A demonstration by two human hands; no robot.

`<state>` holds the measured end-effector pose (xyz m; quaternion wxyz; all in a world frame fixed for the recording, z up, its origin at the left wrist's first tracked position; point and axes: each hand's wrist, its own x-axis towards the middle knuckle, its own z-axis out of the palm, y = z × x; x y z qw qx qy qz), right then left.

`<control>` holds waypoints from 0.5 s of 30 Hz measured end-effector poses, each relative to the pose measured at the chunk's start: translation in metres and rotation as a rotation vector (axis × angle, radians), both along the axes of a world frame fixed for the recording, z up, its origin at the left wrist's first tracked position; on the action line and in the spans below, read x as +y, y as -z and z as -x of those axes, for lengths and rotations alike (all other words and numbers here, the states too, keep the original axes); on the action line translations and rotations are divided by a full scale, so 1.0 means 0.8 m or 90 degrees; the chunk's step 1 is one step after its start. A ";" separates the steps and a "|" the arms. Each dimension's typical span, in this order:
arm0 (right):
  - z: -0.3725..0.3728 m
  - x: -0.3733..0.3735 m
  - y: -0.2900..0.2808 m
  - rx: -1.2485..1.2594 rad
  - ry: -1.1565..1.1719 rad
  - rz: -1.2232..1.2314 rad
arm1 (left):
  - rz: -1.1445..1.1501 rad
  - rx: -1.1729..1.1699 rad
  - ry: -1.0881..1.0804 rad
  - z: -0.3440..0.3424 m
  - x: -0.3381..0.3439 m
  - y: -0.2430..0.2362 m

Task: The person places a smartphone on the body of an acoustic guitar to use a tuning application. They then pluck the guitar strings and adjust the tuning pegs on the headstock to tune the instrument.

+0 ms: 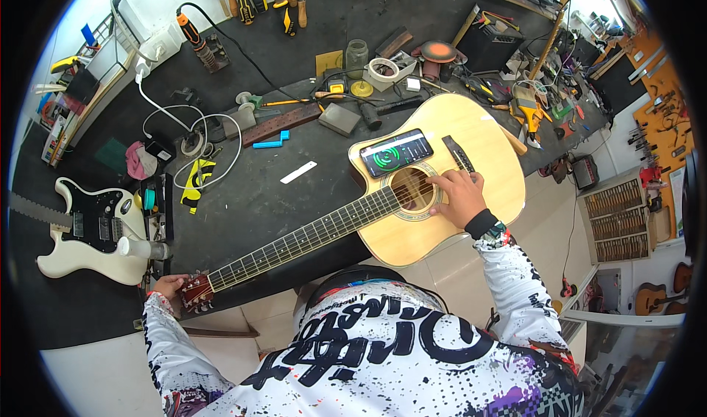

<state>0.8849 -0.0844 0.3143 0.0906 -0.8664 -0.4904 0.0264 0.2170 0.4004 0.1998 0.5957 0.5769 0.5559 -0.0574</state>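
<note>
An acoustic guitar point(471, 145) with a pale top lies face up along the bench's near edge, its neck pointing lower left. At its reddish-brown headstock point(197, 292), my left hand point(169, 285) pinches a tuning peg at the outer edge; which one I cannot tell. My right hand point(462, 198) hovers over the strings beside the soundhole point(414, 189), thumb and fingers apart, fingertips at or just above the strings. A phone point(396, 153) rests on the guitar's top above the soundhole, showing green arcs on a dark screen.
A white electric guitar body point(110, 229) lies at the left. Beyond the neck are a steel ruler point(298, 172), a blue string winder point(271, 141) and a sanding block point(339, 119). A white cable point(213, 115) loops across the bench. A glass jar point(356, 55) and tools crowd the back.
</note>
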 end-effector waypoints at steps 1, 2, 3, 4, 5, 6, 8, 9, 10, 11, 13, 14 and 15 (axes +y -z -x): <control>0.000 -0.001 0.000 -0.003 0.006 0.008 | 0.004 -0.002 0.004 -0.004 0.000 0.004; 0.001 -0.001 0.000 -0.004 0.011 0.012 | 0.035 -0.047 -0.047 -0.007 -0.004 0.008; 0.001 0.001 -0.003 -0.003 0.010 0.011 | 0.063 -0.091 -0.104 -0.003 -0.007 0.007; 0.002 0.002 -0.004 -0.003 0.009 0.011 | 0.063 -0.091 -0.104 0.002 0.000 0.011; 0.003 0.001 -0.005 -0.002 0.009 0.010 | 0.057 -0.073 -0.073 0.004 0.008 0.011; 0.003 0.001 -0.003 -0.003 0.009 0.012 | 0.052 -0.057 -0.040 -0.001 0.012 0.011; 0.002 0.001 -0.001 -0.005 0.009 0.013 | 0.036 -0.021 -0.007 -0.010 0.019 0.008; 0.001 0.001 -0.001 -0.004 0.009 0.014 | 0.020 0.017 0.025 -0.013 0.022 0.006; 0.001 0.001 0.000 -0.003 0.008 0.015 | 0.021 0.017 0.026 -0.013 0.022 0.004; 0.001 0.001 0.000 -0.003 0.009 0.016 | 0.005 0.021 0.038 -0.013 0.020 0.001; 0.002 0.001 0.000 0.005 0.008 0.019 | -0.011 0.024 0.052 -0.013 0.018 -0.002; 0.001 0.001 0.001 0.006 0.009 0.020 | -0.009 0.012 0.029 -0.012 0.014 -0.003; 0.000 -0.001 0.003 0.003 0.008 0.012 | -0.007 0.001 0.011 -0.018 0.011 -0.005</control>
